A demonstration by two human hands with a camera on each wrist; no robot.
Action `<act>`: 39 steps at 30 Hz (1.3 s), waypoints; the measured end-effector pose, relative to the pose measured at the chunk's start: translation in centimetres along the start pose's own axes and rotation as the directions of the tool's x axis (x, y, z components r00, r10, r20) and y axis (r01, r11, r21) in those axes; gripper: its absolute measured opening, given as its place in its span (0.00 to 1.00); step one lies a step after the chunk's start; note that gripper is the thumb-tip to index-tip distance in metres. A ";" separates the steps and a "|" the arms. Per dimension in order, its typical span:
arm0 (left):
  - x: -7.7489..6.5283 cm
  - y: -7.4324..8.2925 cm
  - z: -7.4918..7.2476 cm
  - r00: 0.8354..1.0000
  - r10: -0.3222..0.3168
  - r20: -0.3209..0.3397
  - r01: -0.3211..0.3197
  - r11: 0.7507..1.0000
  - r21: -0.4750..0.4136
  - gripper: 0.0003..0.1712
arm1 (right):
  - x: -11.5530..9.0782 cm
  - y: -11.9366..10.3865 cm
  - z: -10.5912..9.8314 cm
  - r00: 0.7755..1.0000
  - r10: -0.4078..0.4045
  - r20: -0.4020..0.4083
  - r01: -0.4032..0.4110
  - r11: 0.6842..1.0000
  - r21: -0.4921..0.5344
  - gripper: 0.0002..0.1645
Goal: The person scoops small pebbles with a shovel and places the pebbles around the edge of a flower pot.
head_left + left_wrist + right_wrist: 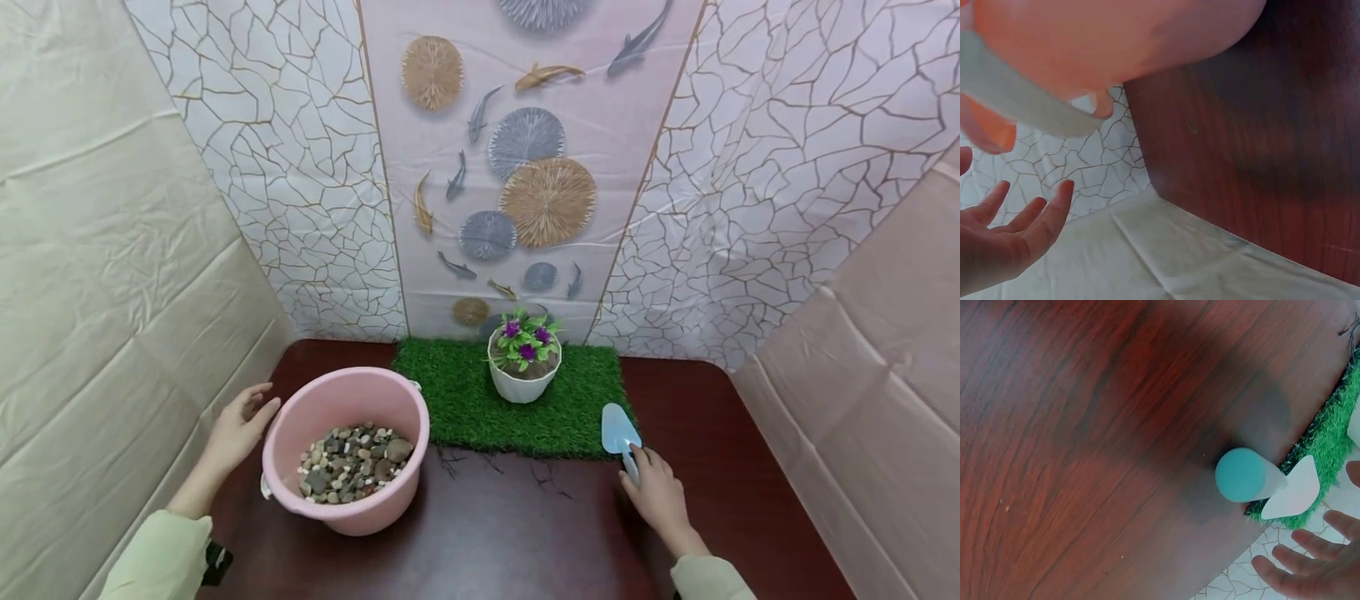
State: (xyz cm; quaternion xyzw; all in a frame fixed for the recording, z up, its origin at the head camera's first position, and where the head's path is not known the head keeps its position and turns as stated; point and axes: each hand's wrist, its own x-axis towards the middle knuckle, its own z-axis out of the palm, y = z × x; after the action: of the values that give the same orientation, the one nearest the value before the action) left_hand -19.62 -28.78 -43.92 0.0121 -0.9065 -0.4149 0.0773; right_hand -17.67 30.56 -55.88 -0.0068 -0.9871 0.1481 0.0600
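A pink plastic tub (pixel 352 521) filled partway with mixed pebbles (pixel 352 462) stands on the left of the table. Beside its left rim is my left hand (pixel 242 429), fingers loosely spread and holding nothing; the left wrist view shows that hand (pixel 1016 240) below the tub's white handle (pixel 1029 103). On the right, a light blue hand trowel (pixel 618 429) has its blade over the corner of the green turf mat. My right hand (pixel 658 492) is over the trowel's handle in the head view. In the right wrist view its spread fingers (pixel 1310 544) are apart from the trowel (pixel 1241 475).
A white pot (pixel 522 387) with purple flowers and green leaves stands on the artificial grass mat (pixel 450 408) at the back. Loose dark strands (pixel 551 479) lie along the mat's front edge on the dark wooden table (pixel 510 533). Patterned cloth walls (pixel 315 167) enclose the table.
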 end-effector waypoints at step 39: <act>-0.1 -0.9 3.0 0.999 0.025 -0.022 -0.024 0.999 0.040 0.21 | 1.9 0.0 -1.5 0.971 0.056 0.231 -0.065 0.997 0.031 0.20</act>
State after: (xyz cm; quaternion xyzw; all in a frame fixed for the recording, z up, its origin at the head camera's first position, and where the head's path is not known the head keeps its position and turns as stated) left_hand -19.98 -27.06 -46.53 0.0072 -0.9138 -0.3955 0.0924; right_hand -19.39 31.10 -54.22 -0.0183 -0.9837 0.1686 -0.0590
